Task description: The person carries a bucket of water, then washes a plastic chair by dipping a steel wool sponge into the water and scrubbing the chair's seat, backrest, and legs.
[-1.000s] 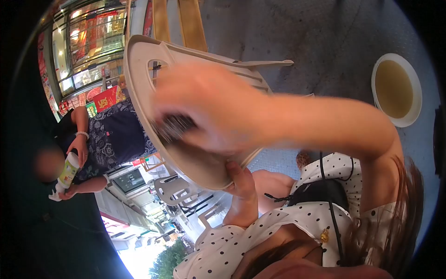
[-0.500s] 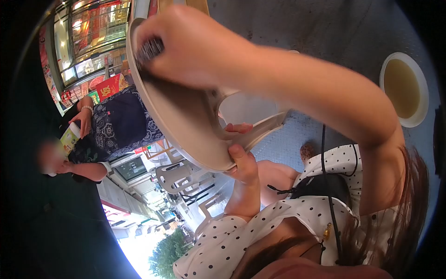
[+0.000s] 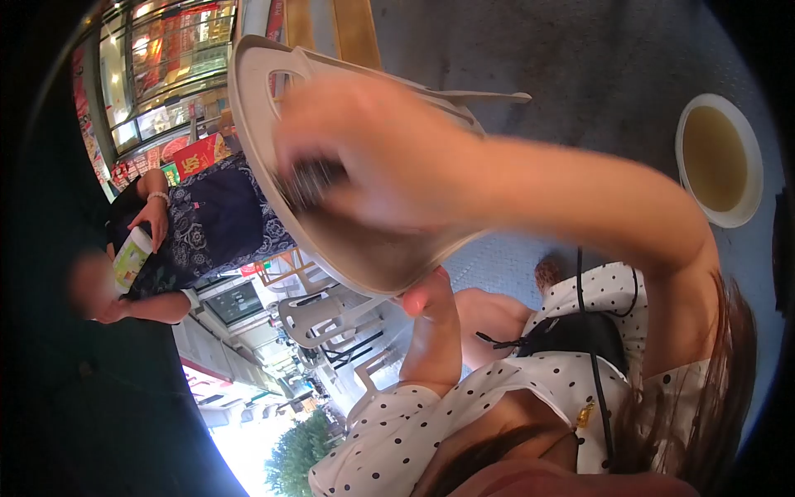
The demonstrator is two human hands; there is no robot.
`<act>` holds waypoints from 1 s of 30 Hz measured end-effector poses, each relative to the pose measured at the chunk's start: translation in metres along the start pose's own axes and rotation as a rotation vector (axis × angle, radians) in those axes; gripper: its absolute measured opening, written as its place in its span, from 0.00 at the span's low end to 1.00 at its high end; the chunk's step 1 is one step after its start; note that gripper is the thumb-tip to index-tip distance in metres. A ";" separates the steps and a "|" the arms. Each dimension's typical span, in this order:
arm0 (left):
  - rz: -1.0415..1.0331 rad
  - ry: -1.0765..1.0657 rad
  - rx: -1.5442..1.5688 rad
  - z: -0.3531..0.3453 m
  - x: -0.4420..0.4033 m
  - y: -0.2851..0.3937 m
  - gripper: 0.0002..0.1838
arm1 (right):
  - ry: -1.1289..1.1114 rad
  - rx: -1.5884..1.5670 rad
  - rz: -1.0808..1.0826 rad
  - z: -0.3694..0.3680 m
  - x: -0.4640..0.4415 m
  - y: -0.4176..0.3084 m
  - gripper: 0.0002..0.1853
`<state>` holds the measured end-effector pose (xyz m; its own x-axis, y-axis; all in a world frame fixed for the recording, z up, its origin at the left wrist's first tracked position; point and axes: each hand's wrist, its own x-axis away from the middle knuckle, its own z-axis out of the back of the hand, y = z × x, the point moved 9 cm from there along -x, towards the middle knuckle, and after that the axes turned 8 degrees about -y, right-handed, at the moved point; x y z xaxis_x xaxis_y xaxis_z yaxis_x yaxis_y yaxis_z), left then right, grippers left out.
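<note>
A beige plastic chair (image 3: 248, 79) is held tilted up in front of me, with a slotted opening near its upper end and a leg or arm stretching right. My left hand (image 3: 426, 291) grips its lower edge, fingers partly hidden behind the plastic. My right hand (image 3: 373, 153), smeared by motion, is closed around a dark grey scourer (image 3: 315, 180). That scourer lies against the chair's surface, and its exact make is blurred. At the far right stands a white tub (image 3: 752, 174) of cloudy yellowish water.
Another person (image 3: 236, 203) in a dark patterned apron stands at left, holding a light-coloured container (image 3: 132, 258). Behind are more grey plastic chairs (image 3: 310, 319) and a lit shopfront (image 3: 170, 58). A black bag (image 3: 571, 335) rests on my lap.
My right hand has moved with the scourer from the chair's upper end down and right. The chair has turned, hiding its large opening, and my left hand has shifted slightly lower along its edge.
</note>
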<state>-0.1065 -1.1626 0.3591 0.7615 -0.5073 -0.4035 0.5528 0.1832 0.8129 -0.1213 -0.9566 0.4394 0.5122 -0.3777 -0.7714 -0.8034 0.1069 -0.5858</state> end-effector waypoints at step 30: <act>-0.050 0.501 -0.045 0.014 -0.041 -0.032 0.59 | -0.304 0.199 -0.103 -0.017 0.013 0.046 0.10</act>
<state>-0.1604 -1.1590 0.3554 0.7967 -0.0523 -0.6022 0.5982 0.2108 0.7731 -0.1567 -0.9726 0.4069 0.6778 -0.1083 -0.7272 -0.6839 0.2704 -0.6776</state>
